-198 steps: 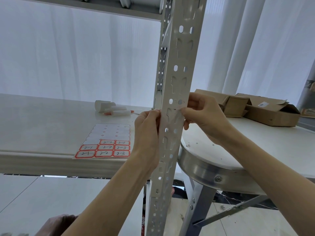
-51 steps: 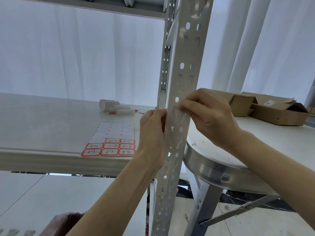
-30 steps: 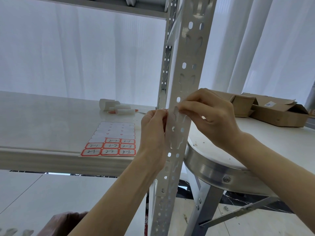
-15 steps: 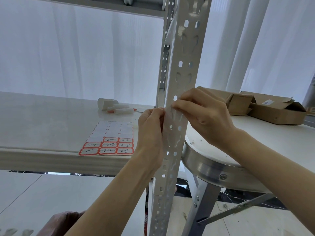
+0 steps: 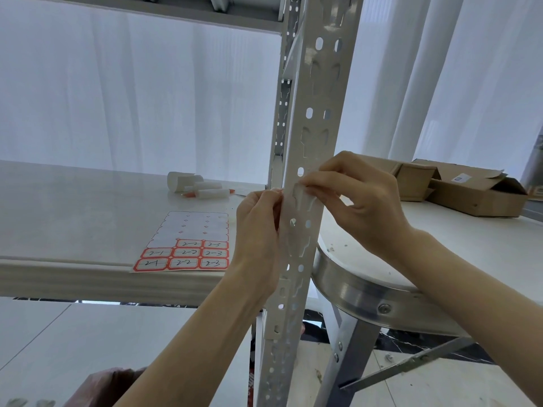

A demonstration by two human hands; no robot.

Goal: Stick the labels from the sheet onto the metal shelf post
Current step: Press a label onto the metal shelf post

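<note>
The grey perforated metal shelf post (image 5: 318, 92) stands upright in the middle of the view. My left hand (image 5: 258, 230) grips its left edge and pinches the red-edged rim of a label (image 5: 297, 191). The rest of the label shows pale through a slot in the post. My right hand (image 5: 361, 201) reaches in from the right, its fingertips pressed on the post face over that slot. The label sheet (image 5: 188, 245) lies flat on the shelf board to the left. Its upper rows are peeled bare and red-bordered handwritten labels remain at the bottom.
A pale shelf board (image 5: 73, 224) carries a paper roll and markers (image 5: 197, 186) behind the sheet. A round metal-rimmed stool (image 5: 367, 292) stands right of the post. Open cardboard boxes (image 5: 464, 186) sit on the white table at right. White curtains hang behind.
My right fingers have moved from the post's right edge across its face onto the slot. My left hand stays on the left edge. The view has shifted slightly.
</note>
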